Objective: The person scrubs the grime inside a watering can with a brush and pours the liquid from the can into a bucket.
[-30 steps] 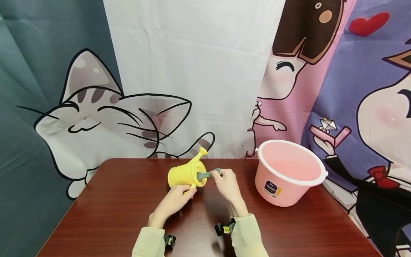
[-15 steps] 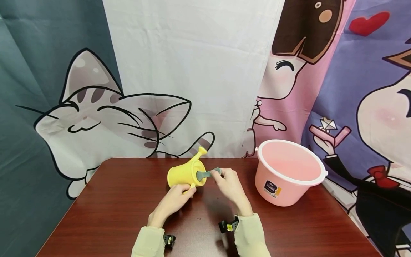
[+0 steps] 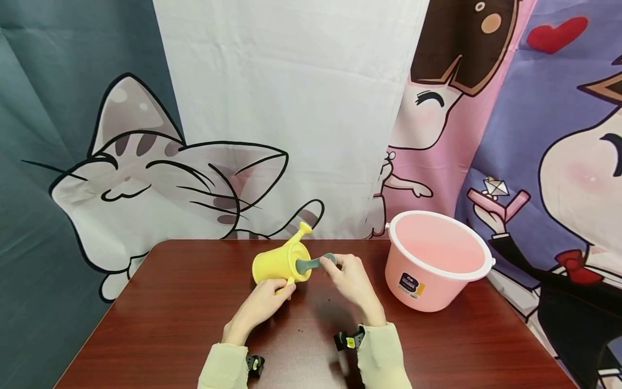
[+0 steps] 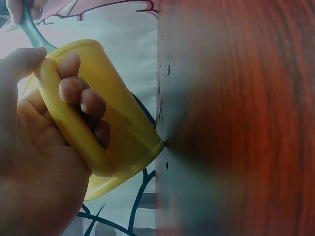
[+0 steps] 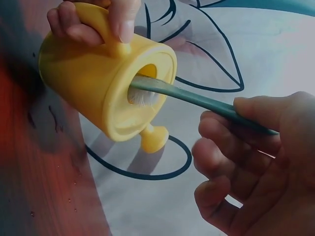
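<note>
A yellow watering can (image 3: pixel 273 265) is tilted over the table, its opening turned to the right and its spout pointing up and away. My left hand (image 3: pixel 264 302) grips the can's handle (image 4: pixel 66 118), fingers wrapped round it. In my right hand (image 3: pixel 353 281) is a grey-green brush (image 5: pixel 206 102), its handle pinched between thumb and fingers. White bristles (image 5: pixel 142 96) show just inside the can's round opening in the right wrist view; the tip of the brush head is hidden within the can.
A pink bucket (image 3: pixel 427 286) with a white rim stands at the right of the brown table (image 3: pixel 160 319). Small water drops (image 5: pixel 69 200) dot the tabletop. A cartoon-printed cloth (image 3: pixel 291 108) hangs behind the table's far edge.
My right wrist and forearm have swung slightly to the right, while the brush head stays at the can's opening. The left hand and the can hold almost still.
</note>
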`<control>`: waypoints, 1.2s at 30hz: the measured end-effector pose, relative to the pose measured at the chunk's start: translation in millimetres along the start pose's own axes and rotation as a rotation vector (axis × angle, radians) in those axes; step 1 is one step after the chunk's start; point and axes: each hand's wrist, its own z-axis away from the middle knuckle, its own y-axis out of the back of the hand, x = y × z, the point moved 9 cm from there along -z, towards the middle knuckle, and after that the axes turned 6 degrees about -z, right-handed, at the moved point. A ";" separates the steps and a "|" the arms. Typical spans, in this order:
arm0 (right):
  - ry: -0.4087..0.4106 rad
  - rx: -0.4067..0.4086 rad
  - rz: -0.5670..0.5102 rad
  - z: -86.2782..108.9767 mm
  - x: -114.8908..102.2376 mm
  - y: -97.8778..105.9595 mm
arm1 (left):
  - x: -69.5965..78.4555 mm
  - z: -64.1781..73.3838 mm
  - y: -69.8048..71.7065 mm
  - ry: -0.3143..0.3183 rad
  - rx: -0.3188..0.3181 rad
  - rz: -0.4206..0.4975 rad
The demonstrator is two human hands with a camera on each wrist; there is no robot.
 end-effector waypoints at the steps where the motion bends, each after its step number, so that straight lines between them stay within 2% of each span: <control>1: 0.007 0.000 -0.006 -0.3 -0.2 0.4 | -0.1 -0.2 0.0 0.001 -0.001 0.002; 10: 0.001 -0.003 -0.086 -0.6 2.0 0.9 | -0.4 0.1 0.9 0.008 0.009 -0.008; 30: 0.033 0.044 -0.066 -0.6 -2.8 11.2 | -0.6 -0.8 1.9 0.007 0.010 -0.012; 36: 0.028 0.028 -0.080 0.9 -4.4 12.8 | -2.3 -0.6 1.8 0.024 0.003 0.003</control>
